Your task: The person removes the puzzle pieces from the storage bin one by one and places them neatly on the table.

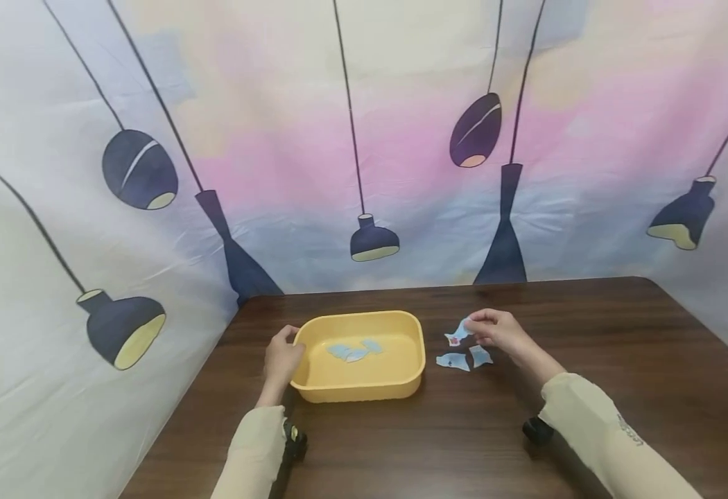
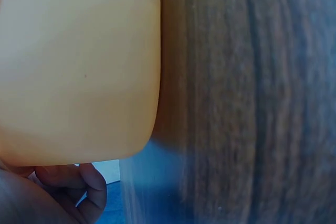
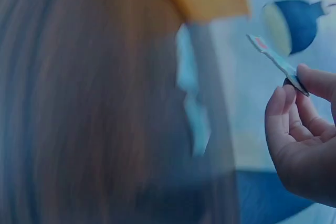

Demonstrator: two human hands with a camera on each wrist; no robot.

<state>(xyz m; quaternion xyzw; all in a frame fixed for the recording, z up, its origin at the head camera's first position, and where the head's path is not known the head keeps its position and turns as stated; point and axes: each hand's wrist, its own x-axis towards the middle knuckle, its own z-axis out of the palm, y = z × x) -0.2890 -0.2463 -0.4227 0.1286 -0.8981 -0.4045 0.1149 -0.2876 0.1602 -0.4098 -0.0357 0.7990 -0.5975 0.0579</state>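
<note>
My left hand [image 1: 283, 359] holds the left end of a yellow plastic basin [image 1: 358, 394], thumb at the rim and fingers curled by the outer wall. In the left wrist view those fingers [image 2: 93, 190] show below the basin's end [image 2: 79, 77]. Several torn light-blue paper pieces [image 1: 356, 355] lie on the basin's floor. To its right, my right hand [image 1: 500, 331] pinches a blue paper piece [image 1: 457, 334] with a red mark, raised off the table in the right wrist view. Two more pieces, a wider one [image 1: 453, 361] and a smaller one [image 1: 480, 356], lie beneath it.
A dark wood-grain table [image 1: 376, 450] carries everything. Behind it and along the left hangs a pastel cloth [image 1: 301, 208] printed with dark hanging lamps. Black wrist devices sit under both cuffs, one [image 1: 295, 441] at the left and one [image 1: 536, 431] at the right.
</note>
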